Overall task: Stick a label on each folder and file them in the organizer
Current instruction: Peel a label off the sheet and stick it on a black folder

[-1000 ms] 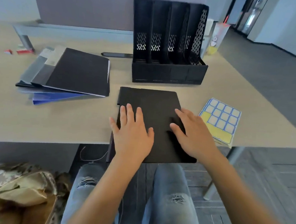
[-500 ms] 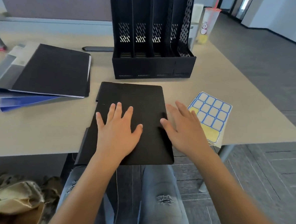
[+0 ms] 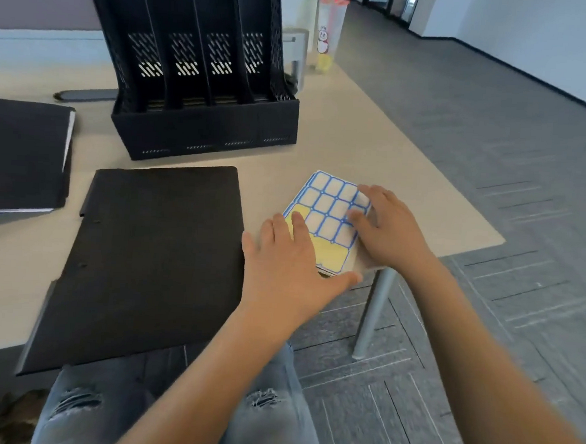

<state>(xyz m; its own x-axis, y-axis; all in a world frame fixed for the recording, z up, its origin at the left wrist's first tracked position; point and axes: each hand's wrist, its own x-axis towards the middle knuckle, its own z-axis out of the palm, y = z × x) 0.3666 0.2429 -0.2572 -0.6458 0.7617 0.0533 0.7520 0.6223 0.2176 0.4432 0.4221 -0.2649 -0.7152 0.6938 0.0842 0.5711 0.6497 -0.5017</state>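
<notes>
A black folder (image 3: 152, 254) lies flat on the desk in front of me, its near edge hanging over the desk's edge. To its right is a sheet of blue-bordered labels (image 3: 326, 210) with a bare yellow patch at its near left. My left hand (image 3: 292, 270) lies flat with its fingertips on the sheet's left part. My right hand (image 3: 384, 227) rests with straight fingers on the sheet's right side. The black organizer (image 3: 204, 79) stands upright behind the folder, its slots showing nothing inside.
A stack of other folders (image 3: 21, 153), black on top, lies at the far left. A plastic cup with a straw (image 3: 328, 35) stands behind the organizer at the desk's far right corner. The desk's right edge (image 3: 457, 211) runs close to my right hand.
Both hands left the black folder and moved right onto the label sheet. The camera view swung right and closer.
</notes>
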